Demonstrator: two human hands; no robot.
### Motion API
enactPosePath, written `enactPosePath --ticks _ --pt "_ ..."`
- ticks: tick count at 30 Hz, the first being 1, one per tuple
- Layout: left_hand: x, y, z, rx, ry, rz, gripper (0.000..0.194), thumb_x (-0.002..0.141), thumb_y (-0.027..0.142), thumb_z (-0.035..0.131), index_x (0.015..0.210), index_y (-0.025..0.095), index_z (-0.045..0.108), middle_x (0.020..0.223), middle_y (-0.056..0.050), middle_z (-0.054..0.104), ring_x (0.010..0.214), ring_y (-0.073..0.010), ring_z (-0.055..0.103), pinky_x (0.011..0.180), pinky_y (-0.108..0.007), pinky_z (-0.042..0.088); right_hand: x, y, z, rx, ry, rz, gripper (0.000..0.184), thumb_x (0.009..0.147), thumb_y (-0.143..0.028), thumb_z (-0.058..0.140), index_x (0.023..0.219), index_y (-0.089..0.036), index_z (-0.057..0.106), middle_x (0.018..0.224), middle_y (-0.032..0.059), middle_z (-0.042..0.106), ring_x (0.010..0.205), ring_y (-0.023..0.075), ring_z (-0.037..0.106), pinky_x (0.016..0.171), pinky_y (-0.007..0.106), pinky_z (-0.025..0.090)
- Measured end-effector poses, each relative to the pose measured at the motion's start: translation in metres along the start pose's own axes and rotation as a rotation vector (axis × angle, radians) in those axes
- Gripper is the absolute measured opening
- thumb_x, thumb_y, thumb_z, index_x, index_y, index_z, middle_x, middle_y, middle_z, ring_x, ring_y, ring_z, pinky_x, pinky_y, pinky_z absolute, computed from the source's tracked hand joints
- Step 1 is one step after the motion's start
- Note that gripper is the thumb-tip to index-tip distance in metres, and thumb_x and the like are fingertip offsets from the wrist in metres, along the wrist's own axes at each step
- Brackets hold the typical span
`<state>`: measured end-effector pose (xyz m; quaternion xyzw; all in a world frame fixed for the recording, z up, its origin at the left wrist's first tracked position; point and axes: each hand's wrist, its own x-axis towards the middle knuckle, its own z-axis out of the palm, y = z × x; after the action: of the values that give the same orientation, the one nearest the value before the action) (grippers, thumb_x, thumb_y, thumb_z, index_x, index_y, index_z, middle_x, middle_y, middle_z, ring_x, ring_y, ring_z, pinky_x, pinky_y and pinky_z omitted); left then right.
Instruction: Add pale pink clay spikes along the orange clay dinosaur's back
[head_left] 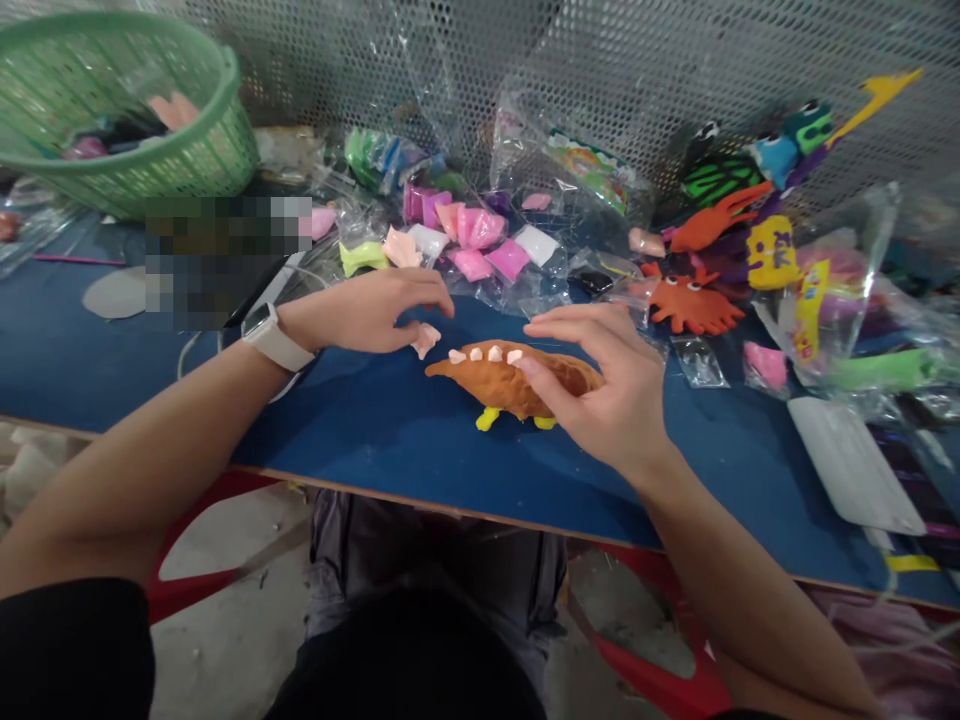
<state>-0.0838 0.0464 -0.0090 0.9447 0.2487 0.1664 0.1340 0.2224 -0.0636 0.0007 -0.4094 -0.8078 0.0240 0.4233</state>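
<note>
An orange clay animal [495, 380] with yellow feet and a row of small pale pink spikes on its back lies on the blue table [375, 430]. My right hand [600, 385] rests on its right end, thumb and fingers curled round the body. My left hand [375, 310], with a white watch on the wrist, hovers just left of the figure, fingers bent and apart. A small pale pink clay lump [425, 340] lies right under its fingertips; I cannot tell whether they touch it.
A green plastic basket [127, 110] stands at the back left. Bags of coloured clay [480, 240] crowd the back middle. Finished clay figures, among them an orange crab-like one [694, 305], sit at the back right. A white plastic sheet [855, 460] lies at the right.
</note>
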Motion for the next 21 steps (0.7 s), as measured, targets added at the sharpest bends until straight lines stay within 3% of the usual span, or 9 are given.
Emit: enactPosePath --ticks 3,6,9,12,14,17,21 --pt "-0.001 -0.003 0.002 -0.031 -0.069 0.018 0.028 0.100 0.032 0.062 0.120 0.021 0.079 0.121 -0.010 0.080 0.107 -0.0226 0.074 0.097 -0.034 0.056 0.001 0.001 -0.001 0.004 0.016 -0.017 0.014 0.101 -0.031 0.075 0.114 -0.029 0.080 0.118 0.0068 0.084 0.116 0.0299 0.079 0.107 0.054 0.062" --pt "0.001 -0.002 0.007 -0.050 -0.100 0.025 0.025 0.101 0.029 0.060 0.113 0.021 0.080 0.117 -0.009 0.080 0.100 -0.0195 0.074 0.094 -0.031 0.054 0.005 0.012 -0.004 0.078 -0.011 0.055 0.017 0.100 -0.037 0.076 0.114 -0.028 0.080 0.119 0.0065 0.084 0.116 0.0289 0.078 0.107 0.052 0.063" --pt "0.003 -0.002 0.011 -0.065 -0.115 0.016 0.023 0.100 0.027 0.059 0.107 0.022 0.080 0.115 -0.008 0.078 0.095 -0.0185 0.073 0.090 -0.031 0.053 0.022 0.040 -0.009 0.147 -0.066 0.202 0.020 0.098 -0.038 0.076 0.114 -0.028 0.082 0.116 0.0054 0.084 0.112 0.0276 0.079 0.100 0.049 0.065" --pt "0.005 -0.004 0.016 -0.059 -0.123 -0.006 0.022 0.100 0.024 0.057 0.108 0.021 0.078 0.115 -0.009 0.075 0.096 -0.0200 0.072 0.088 -0.032 0.051 0.051 0.082 -0.006 0.066 -0.178 0.303 0.030 0.093 -0.039 0.078 0.119 -0.026 0.084 0.121 0.0080 0.083 0.111 0.0297 0.079 0.097 0.050 0.065" --pt "0.006 -0.005 0.019 -0.054 -0.108 -0.027 0.022 0.103 0.026 0.055 0.110 0.020 0.076 0.114 -0.010 0.075 0.097 -0.0210 0.071 0.088 -0.032 0.051 0.074 0.111 0.004 -0.026 -0.225 0.325 0.035 0.092 -0.039 0.077 0.122 -0.023 0.084 0.123 0.0123 0.083 0.113 0.0331 0.079 0.097 0.051 0.065" --pt "0.007 -0.005 0.024 -0.054 -0.079 -0.024 0.025 0.110 0.029 0.051 0.110 0.020 0.074 0.116 -0.010 0.074 0.100 -0.0212 0.070 0.090 -0.032 0.050 0.103 0.143 0.027 -0.225 -0.337 0.242 0.048 0.089 -0.033 0.079 0.134 -0.016 0.079 0.133 0.0187 0.079 0.125 0.0383 0.074 0.116 0.056 0.056" --pt "0.009 -0.004 0.028 -0.046 -0.046 -0.024 0.036 0.116 0.037 0.043 0.109 0.020 0.074 0.118 -0.011 0.072 0.099 -0.0215 0.069 0.090 -0.034 0.050 0.120 0.158 0.054 -0.307 -0.481 0.248 0.064 0.094 -0.035 0.074 0.152 -0.007 0.066 0.148 0.0249 0.072 0.137 0.0394 0.068 0.123 0.050 0.050"
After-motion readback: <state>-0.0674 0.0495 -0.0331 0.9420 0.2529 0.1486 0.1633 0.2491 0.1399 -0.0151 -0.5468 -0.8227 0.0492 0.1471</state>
